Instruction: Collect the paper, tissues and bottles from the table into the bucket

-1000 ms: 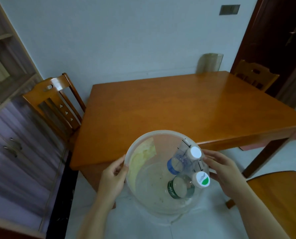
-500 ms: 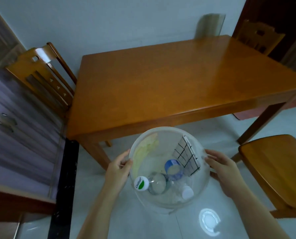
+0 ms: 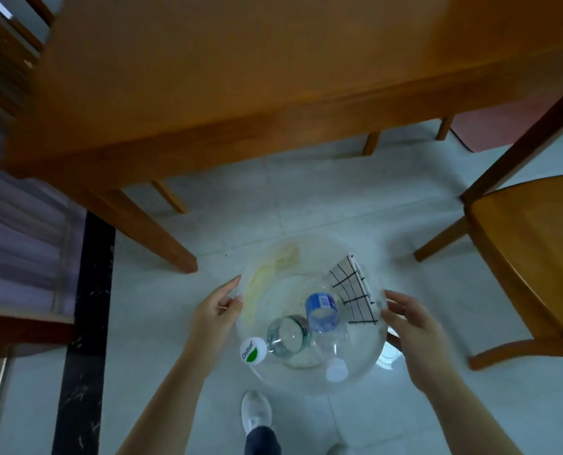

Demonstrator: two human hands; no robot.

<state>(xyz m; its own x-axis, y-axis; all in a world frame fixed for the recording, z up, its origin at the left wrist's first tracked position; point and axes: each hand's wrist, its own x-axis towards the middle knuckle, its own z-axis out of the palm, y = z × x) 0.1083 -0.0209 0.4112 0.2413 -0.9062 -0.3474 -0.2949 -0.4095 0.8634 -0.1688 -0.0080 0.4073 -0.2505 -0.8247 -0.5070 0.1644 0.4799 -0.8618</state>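
Below the bare table, the bucket holding bottles and paper has been lowered toward the floor, clasped between left hand and right hand, so collection seems done.

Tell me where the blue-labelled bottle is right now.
Head view, lower centre: the blue-labelled bottle lies inside the clear bucket, between the green-capped bottle and the grid-lined paper.
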